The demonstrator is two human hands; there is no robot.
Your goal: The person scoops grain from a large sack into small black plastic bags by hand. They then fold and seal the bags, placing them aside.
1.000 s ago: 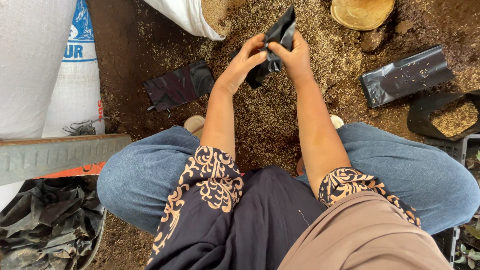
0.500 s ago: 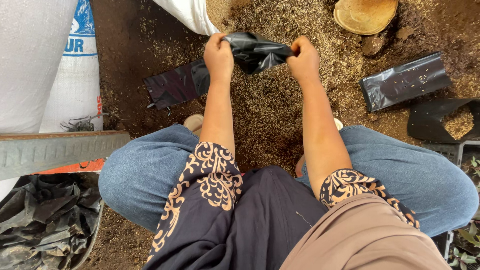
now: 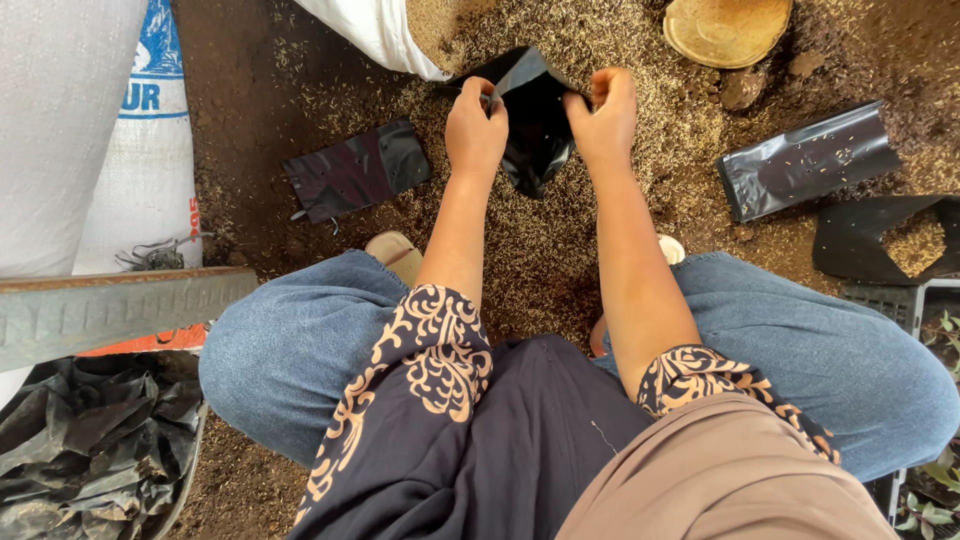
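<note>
We pinch a black plastic bag (image 3: 535,120) w/ left hand (image 3: 476,128) & right hand (image 3: 603,120), fingers gripping its rim; best to pull the mouth evenly apart.

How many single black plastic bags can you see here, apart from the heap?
4: one black bag held open by both hands, one flat bag on the left, one flat bag on the right, one filled bag at far right. Others may be hidden.

left hand (image 3: 476,130): grip pinched | right hand (image 3: 603,118): grip pinched | arms extended forward
</note>
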